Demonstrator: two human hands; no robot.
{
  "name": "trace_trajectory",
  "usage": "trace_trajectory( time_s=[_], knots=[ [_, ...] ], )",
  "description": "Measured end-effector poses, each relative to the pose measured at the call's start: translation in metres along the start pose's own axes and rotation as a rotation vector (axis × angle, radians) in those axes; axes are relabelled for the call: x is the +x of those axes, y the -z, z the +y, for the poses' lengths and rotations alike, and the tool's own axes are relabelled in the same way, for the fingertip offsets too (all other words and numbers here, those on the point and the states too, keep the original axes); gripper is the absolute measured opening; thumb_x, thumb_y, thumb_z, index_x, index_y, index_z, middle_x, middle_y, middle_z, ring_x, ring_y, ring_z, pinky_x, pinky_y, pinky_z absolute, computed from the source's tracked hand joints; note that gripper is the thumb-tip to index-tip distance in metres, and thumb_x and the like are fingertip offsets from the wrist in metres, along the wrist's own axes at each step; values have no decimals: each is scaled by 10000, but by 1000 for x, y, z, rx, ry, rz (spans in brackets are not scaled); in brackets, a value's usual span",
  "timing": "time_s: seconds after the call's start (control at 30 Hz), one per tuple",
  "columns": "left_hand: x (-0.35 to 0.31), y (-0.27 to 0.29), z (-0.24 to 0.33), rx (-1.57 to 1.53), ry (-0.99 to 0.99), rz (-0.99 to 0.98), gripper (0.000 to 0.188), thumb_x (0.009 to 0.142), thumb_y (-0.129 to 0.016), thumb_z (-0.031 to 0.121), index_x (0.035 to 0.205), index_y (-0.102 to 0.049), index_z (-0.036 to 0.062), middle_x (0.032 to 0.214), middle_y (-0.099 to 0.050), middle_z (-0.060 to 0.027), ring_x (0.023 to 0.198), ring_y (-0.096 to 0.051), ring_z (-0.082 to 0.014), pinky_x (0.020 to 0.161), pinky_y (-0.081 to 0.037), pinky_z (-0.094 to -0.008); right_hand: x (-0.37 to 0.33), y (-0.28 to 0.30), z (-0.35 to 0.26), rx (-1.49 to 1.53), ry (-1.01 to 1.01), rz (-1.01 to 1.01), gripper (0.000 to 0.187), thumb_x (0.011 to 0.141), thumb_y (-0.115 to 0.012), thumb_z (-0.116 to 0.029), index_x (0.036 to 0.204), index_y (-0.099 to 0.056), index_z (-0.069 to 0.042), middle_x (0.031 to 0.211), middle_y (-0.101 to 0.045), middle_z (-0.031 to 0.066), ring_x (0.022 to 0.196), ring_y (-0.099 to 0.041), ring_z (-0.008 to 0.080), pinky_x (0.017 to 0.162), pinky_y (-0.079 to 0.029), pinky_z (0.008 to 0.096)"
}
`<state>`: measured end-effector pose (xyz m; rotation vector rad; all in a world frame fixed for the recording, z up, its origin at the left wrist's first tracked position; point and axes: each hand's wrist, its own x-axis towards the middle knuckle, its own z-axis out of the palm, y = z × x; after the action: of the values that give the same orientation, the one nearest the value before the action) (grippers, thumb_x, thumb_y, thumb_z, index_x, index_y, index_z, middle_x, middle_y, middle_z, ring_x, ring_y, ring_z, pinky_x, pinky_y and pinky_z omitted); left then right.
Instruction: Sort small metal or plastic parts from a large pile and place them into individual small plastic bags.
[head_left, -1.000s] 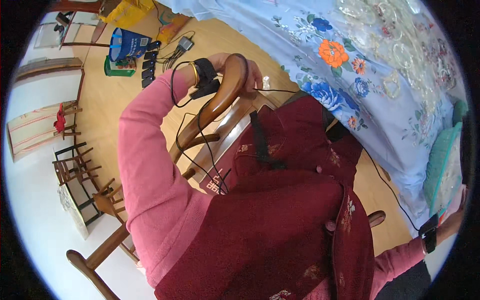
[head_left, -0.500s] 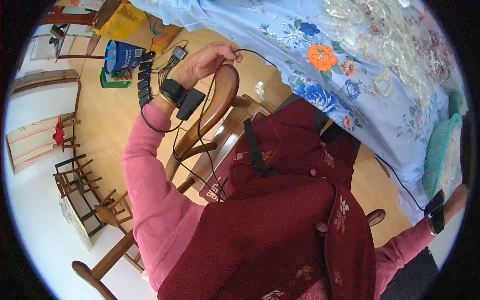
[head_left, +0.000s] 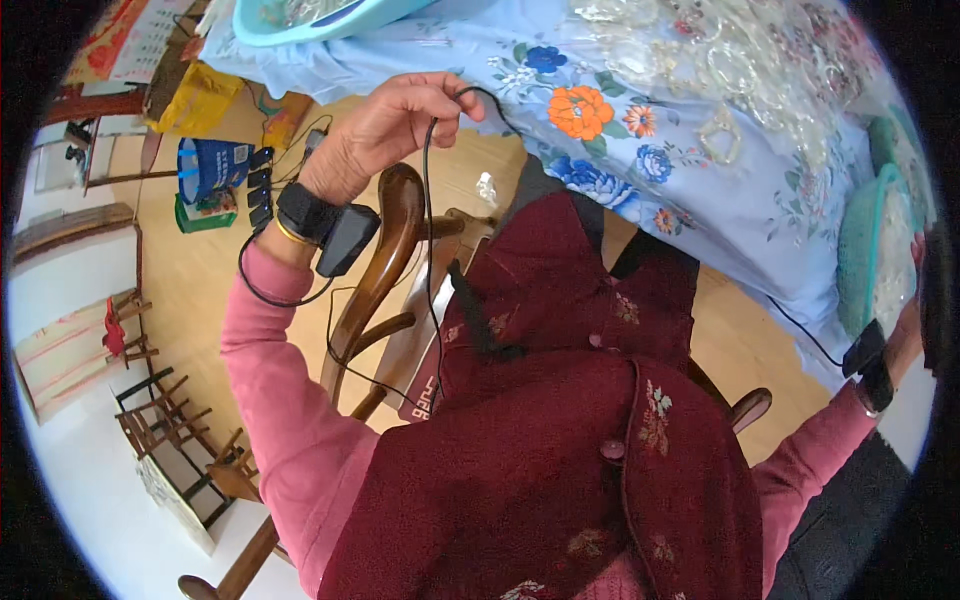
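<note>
Left hand (head_left: 392,118) pinches thin black rubbery cable (head_left: 429,210) by blue floral cloth (head_left: 740,230) — likely light, bendy; grip mid-length, clear of brown curved wooden armrest (head_left: 373,281) — right hand (head_left: 905,334) by teal plastic basket (head_left: 856,245), grip can't tell

This looks like a room in a home. A polished wooden armchair (head_left: 378,252) stands on a pale wood-look floor (head_left: 215,285), with wooden chairs (head_left: 165,415) by a plain white wall (head_left: 75,490). A soft blue flowered cloth (head_left: 580,112) drapes the desk (head_left: 455,55). Household plastic, a light blue basin (head_left: 290,38) and a teal basket (head_left: 857,245), adds to the domestic look.
</note>
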<state>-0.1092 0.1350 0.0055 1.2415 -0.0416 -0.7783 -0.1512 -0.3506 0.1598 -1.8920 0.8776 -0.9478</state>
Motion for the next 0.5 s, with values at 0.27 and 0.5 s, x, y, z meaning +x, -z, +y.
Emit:
trace_trajectory(
  time_s=[0.27,0.5],
  knots=[
    [56,-6,-45,-91,371,-150,126,834,-514,133,884,-591,47,841,-632,-78,577,-487,-71,543,-424,-235,55,28,34,166,451,-288,314,835,-594,-172,940,-603,124,830,-615,216,719,-608,257,659,-526,343],
    [105,-12,-133,227,418,131,197,917,-452,239,879,-549,72,708,-571,-38,487,-447,-95,436,-365,-224,107,63,73,175,373,-292,305,904,-514,-121,1147,-560,56,1075,-608,135,960,-600,184,872,-470,283]
  ],
)
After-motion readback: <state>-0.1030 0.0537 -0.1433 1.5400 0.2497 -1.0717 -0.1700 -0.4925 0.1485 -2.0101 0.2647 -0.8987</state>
